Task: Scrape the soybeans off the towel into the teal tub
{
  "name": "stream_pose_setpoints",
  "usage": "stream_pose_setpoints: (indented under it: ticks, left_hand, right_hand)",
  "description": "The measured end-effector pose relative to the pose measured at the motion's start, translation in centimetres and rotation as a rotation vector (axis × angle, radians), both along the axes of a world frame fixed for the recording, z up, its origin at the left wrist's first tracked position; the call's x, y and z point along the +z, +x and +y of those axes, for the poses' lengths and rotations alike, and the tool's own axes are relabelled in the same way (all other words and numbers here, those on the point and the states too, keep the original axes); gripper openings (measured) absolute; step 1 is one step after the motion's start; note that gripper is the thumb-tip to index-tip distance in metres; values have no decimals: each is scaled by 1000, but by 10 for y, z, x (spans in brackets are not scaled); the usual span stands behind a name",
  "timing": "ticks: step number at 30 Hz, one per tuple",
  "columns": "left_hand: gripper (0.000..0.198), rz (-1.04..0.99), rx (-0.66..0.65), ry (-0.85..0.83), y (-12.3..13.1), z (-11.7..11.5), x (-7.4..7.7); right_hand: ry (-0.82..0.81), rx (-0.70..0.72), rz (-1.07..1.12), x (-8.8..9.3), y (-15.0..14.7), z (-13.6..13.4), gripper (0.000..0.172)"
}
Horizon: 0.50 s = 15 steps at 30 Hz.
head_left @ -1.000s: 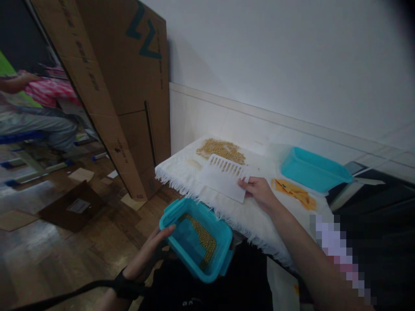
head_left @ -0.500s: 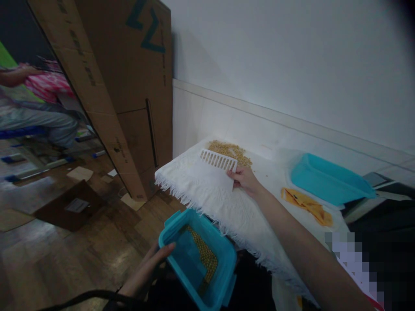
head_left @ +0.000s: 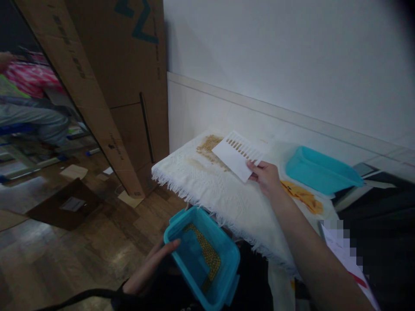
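A blue bin (head_left: 191,255) with yellowish beans (head_left: 207,252) inside sits below the table edge, and my left hand (head_left: 162,255) grips its left rim, thumb over the edge. My right hand (head_left: 266,175) pinches the lower right corner of a flat white slotted piece (head_left: 235,160), tilted over the table. Loose beans (head_left: 210,144) lie on the white fringed cloth (head_left: 207,185) to the left of the slotted piece, and some show through its slots.
On the table's right are a blue tray (head_left: 320,170) and an orange cloth (head_left: 303,196). A tall cardboard box (head_left: 129,86) stands at the left, with flattened cardboard (head_left: 65,205) on the floor. Another person's legs (head_left: 35,116) show at far left.
My right hand has moved right and slightly up with the slotted piece, which has turned and uncovered more cloth at the left. My left hand still holds the bin.
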<state>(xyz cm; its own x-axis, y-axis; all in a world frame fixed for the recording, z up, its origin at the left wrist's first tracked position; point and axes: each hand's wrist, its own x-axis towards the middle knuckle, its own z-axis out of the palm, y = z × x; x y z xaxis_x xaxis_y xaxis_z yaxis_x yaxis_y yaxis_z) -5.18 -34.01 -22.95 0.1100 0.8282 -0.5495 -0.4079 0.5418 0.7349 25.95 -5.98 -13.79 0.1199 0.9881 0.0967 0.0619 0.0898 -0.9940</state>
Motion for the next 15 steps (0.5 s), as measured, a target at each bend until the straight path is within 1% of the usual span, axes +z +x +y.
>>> stream_pose_setpoints:
  ticks: [3, 6, 8, 12, 15]
  left_hand:
    - [106, 5, 1, 20, 0, -1, -7]
    - [100, 10, 11, 40, 0, -2, -13]
    - [98, 14, -5, 41, 1, -3, -14]
    - [102, 26, -25, 40, 6, -3, -11]
    - [110, 3, -12, -9, 11, -1, -10]
  right_hand:
    - [25, -49, -44, -8, 11, -19, 71]
    - [19, -30, -69, -19, 4, -31, 71]
    - [11, -8, -72, -26, -5, -35, 72]
    - [7, -11, -49, -33, -21, -34, 72]
    - [-1, 2, -33, -33, -21, -31, 68]
